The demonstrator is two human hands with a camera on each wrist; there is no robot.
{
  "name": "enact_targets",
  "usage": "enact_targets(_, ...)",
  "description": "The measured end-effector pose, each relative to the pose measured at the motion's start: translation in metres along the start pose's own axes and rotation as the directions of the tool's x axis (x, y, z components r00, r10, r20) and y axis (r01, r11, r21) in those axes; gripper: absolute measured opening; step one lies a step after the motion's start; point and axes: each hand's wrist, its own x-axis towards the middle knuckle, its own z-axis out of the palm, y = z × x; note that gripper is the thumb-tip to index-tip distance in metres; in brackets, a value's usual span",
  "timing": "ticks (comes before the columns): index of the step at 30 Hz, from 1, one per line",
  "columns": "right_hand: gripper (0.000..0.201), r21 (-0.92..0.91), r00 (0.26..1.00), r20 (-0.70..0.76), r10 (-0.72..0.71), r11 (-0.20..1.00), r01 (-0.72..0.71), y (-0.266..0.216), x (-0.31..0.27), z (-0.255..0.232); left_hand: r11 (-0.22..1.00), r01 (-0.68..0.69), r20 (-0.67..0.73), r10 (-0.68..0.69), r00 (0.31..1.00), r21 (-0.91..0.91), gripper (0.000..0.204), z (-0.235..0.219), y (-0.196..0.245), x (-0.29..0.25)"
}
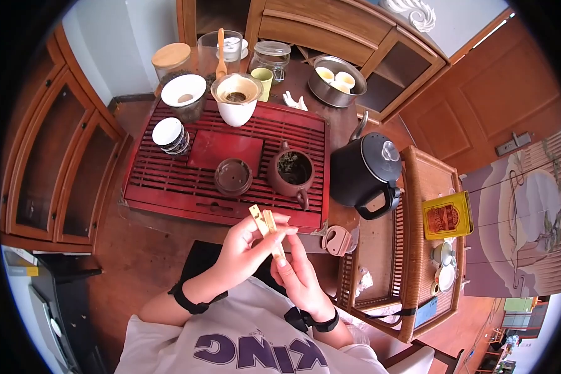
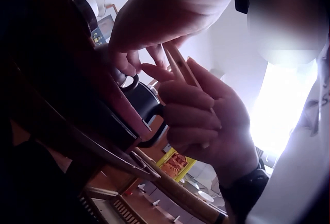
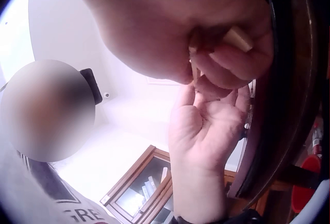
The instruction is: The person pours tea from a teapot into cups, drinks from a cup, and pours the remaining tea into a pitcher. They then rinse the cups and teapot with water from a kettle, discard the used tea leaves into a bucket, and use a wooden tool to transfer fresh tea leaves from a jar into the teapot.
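Both my hands are on a pair of light wooden tongs (image 1: 265, 225), held in front of my chest near the front edge of the red slatted tea tray (image 1: 168, 202). The left hand (image 1: 246, 249) pinches them near the upper end with the thumb laid across. Around the lower part curl the fingers of the right hand (image 1: 302, 274), seen closer in the left wrist view. Two slim arms spread slightly apart at the tongs' upper end. Beyond them on the tray stand an uncovered brown teapot (image 1: 293, 169) with leaves inside and a small brown round lidded-looking piece (image 1: 233, 177).
A black kettle (image 1: 366, 168) stands right of the tray, above a pink gadget (image 1: 338, 240). Stacked cups (image 1: 171, 135), a white vessel with a strainer (image 1: 237, 106) and glass jars (image 1: 271, 57) stand left and behind. A wicker shelf (image 1: 411, 249) with a yellow tin (image 1: 447, 215) is at right.
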Motion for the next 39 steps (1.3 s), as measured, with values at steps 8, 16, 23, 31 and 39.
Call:
enact_targets(8, 0.112, 0.000, 0.897, 0.157, -0.413, 0.908, 0.418, -0.012, 0.000, -0.030, 0.908, 0.201, -0.038, -0.230, 0.972, -0.368, 0.019, 0.000, 0.020, 0.015)
enact_targets(16, 0.026, -0.315, 0.756, -0.214, -0.619, 0.776, 0.546, -0.030, 0.011, -0.028, 0.879, 0.204, 0.032, -0.211, 0.977, -0.430, 0.021, 0.035, 0.018, 0.032)
enact_targets(23, 0.020, -0.342, 0.776, -0.383, -0.501, 0.857, 0.385, -0.055, 0.033, -0.037, 0.989, -0.043, -0.106, 0.058, 0.993, 0.138, 0.020, 0.021, 0.000, 0.046)
enact_targets(31, 0.013, -0.700, 0.775, -0.136, -0.618, 0.613, 0.366, -0.075, 0.064, -0.073, 0.327, -0.325, 0.136, 0.488, 0.862, 0.887, 0.028, 0.006, -0.007, 0.056)
enact_targets(39, 0.013, -0.826, 0.723, 0.222, -0.654, 0.268, 0.496, -0.088, 0.088, -0.081, 0.114, -0.390, 0.278, 0.525, 0.804, 0.914, 0.031, 0.010, -0.020, 0.059)
